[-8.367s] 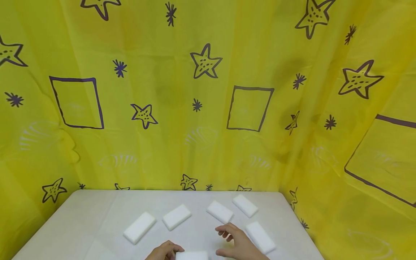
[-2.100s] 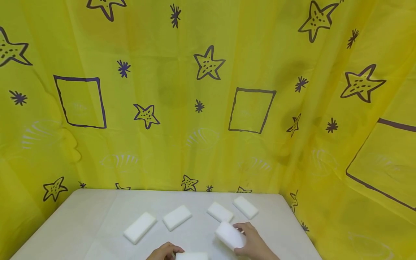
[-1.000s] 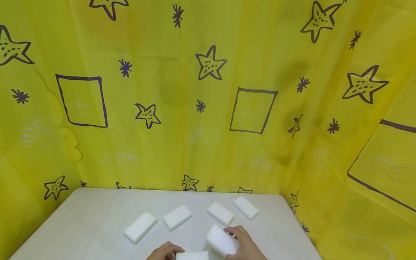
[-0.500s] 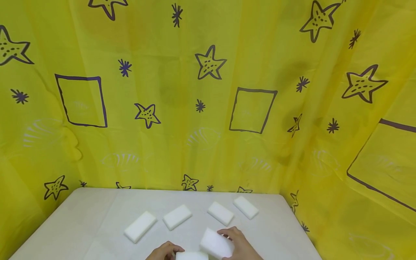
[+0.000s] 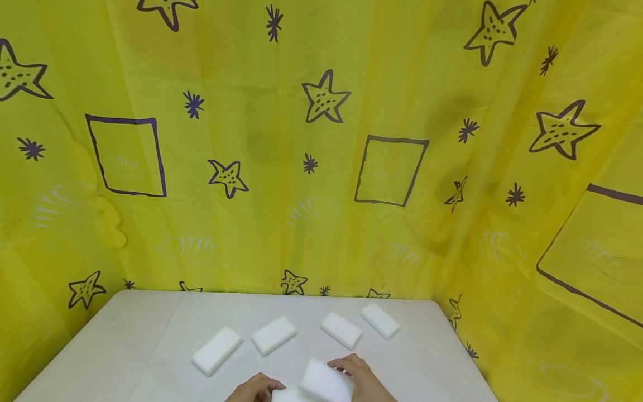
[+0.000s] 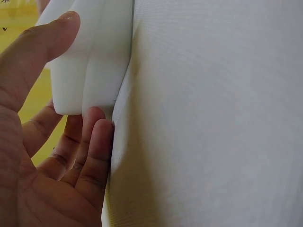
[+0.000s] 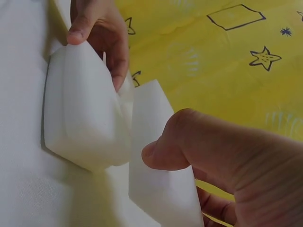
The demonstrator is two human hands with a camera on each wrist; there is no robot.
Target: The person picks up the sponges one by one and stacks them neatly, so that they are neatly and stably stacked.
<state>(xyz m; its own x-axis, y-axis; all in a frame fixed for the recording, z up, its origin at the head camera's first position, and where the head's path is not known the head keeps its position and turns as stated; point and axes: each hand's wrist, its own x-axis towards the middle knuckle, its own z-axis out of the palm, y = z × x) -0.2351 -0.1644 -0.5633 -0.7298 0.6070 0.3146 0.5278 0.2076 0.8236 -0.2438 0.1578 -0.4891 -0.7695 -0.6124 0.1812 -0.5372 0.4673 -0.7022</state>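
Note:
Near the front of the table, my left hand (image 5: pixel 255 389) grips one end of a stack of two white sponges (image 7: pixel 85 109), thumb on the top and fingers at the end. A seam between the two layers shows in the left wrist view, where the stack (image 6: pixel 94 61) lies against the tabletop. My right hand (image 5: pixel 365 382) holds another white sponge (image 5: pixel 327 382) between thumb and fingers, tilted, just above and to the right of the stack. In the right wrist view this sponge (image 7: pixel 163 194) sits close to the stack; whether they touch I cannot tell.
Several loose white sponges lie flat farther back: two on the left, a sponge (image 5: pixel 217 350) and another (image 5: pixel 273 335), and two on the right, a sponge (image 5: pixel 341 330) and another (image 5: pixel 380 321). A yellow curtain (image 5: pixel 261 223) surrounds the white table (image 5: pixel 150 324).
The sponge at the right of the table was picked up by my right hand and carried left and nearer, to over the stack. My left hand has stayed at the stack.

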